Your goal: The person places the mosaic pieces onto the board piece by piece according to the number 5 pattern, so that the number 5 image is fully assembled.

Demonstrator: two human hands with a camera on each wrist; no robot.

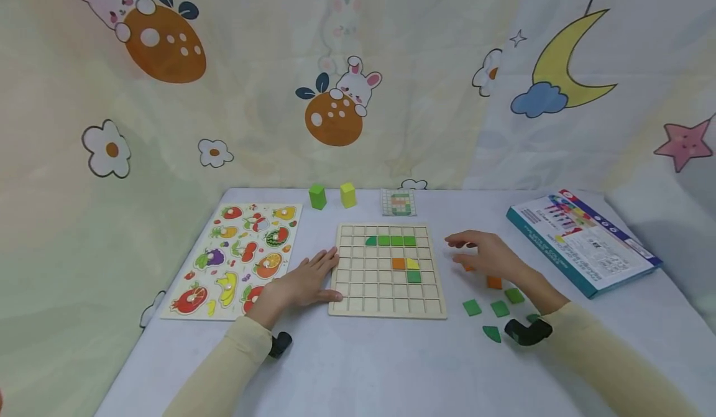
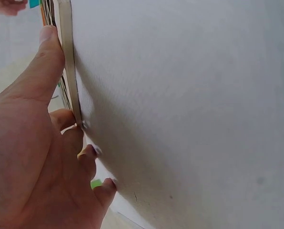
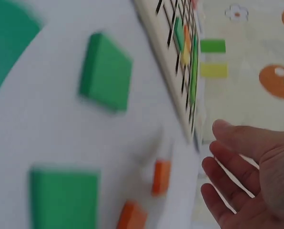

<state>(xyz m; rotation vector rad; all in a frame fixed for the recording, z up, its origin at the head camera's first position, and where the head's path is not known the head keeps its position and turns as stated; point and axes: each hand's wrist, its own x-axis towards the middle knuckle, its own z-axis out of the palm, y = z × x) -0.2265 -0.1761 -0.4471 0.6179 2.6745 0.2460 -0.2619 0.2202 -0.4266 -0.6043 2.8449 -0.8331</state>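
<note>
A wooden grid board (image 1: 370, 289) lies mid-table. It bears a row of green tiles (image 1: 396, 241), the leftmost with a rounded corner, and below them an orange tile (image 1: 398, 263), a yellow tile (image 1: 412, 263) and a green tile (image 1: 414, 276). My left hand (image 1: 302, 282) rests at the board's left edge, its thumb against the edge in the left wrist view. Right of the board, my right hand (image 1: 492, 256) hovers over loose orange tiles (image 1: 494, 282), fingers loosely bent. Nothing is between its thumb and fingers in the right wrist view (image 3: 247, 176).
Several loose green tiles (image 1: 500, 308) lie near the right wrist. A boxed set (image 1: 587, 243) sits far right and a fruit puzzle board (image 1: 224, 261) at left. At the back stand a green block (image 1: 317, 197), a yellow block (image 1: 348, 196) and a pattern card (image 1: 398, 202).
</note>
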